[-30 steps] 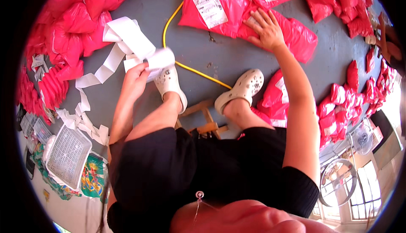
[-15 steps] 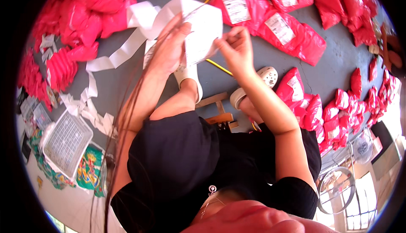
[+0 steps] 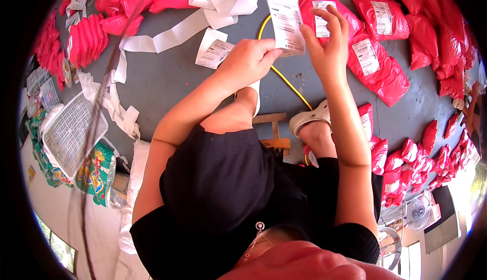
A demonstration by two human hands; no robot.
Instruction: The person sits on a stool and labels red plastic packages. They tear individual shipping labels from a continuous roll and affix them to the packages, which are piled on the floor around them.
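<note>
Between the fingers of my left hand (image 3: 249, 60) and my right hand (image 3: 328, 46) hung the white label strip (image 3: 284, 18), its printed end held upright just above my knees. The left fingers were pinched together on the strip's lower corner; the right fingers were loosely curled, the tips touching its right edge, so I judged it a steadying touch, not a clamp. A second earlier the right hand had lain flat on a pink mailer bag (image 3: 378, 59) beyond it and the left had held the strip low by my shoe; both had since come together on the strip and lifted it, which I took to mean a label was being picked off.

Just left of the left fingers a loose label (image 3: 215, 51) lay on the grey floor (image 3: 172, 79). The yellow cable (image 3: 286, 79) ran beneath both hands. Farther left the floor was open up to the white basket (image 3: 71, 130); right of the right fingers, bags crowded in closely.
</note>
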